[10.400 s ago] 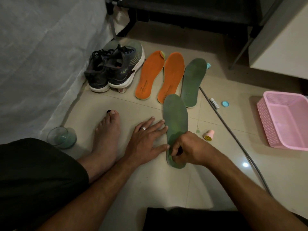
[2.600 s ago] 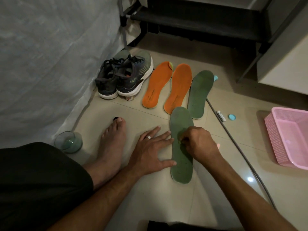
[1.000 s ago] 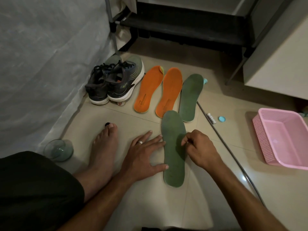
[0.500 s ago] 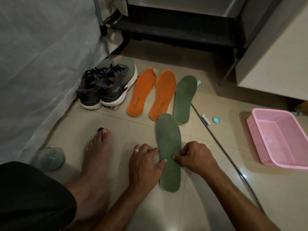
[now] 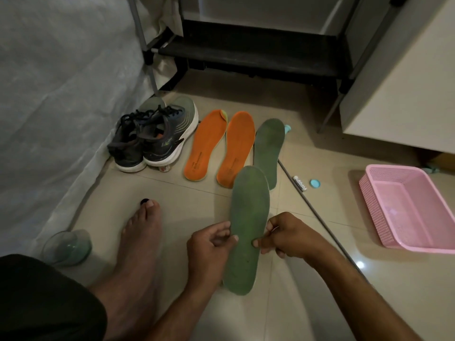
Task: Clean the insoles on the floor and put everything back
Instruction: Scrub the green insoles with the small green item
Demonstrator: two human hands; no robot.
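Note:
A green insole (image 5: 247, 225) is lifted off the tiled floor, toe end pointing away from me. My left hand (image 5: 209, 249) pinches its left edge and my right hand (image 5: 288, 239) pinches its right edge, thumbs on top. Behind it lie a second green insole (image 5: 268, 148) and two orange insoles (image 5: 205, 146) (image 5: 237, 146) side by side on the floor. A pair of dark running shoes (image 5: 152, 139) stands to their left by the white cover.
A pink plastic basket (image 5: 406, 207) sits at the right. A thin grey rod (image 5: 320, 217) runs diagonally across the floor, with a small white tube (image 5: 300, 183) and a blue cap (image 5: 315, 183) beside it. A glass (image 5: 66, 247) stands left of my bare foot (image 5: 140, 244). A black shelf frame (image 5: 258, 52) stands behind.
Both hands stopped working on the green insole where it lay, took hold of its edges and raised it off the floor. The view tilted upward slightly.

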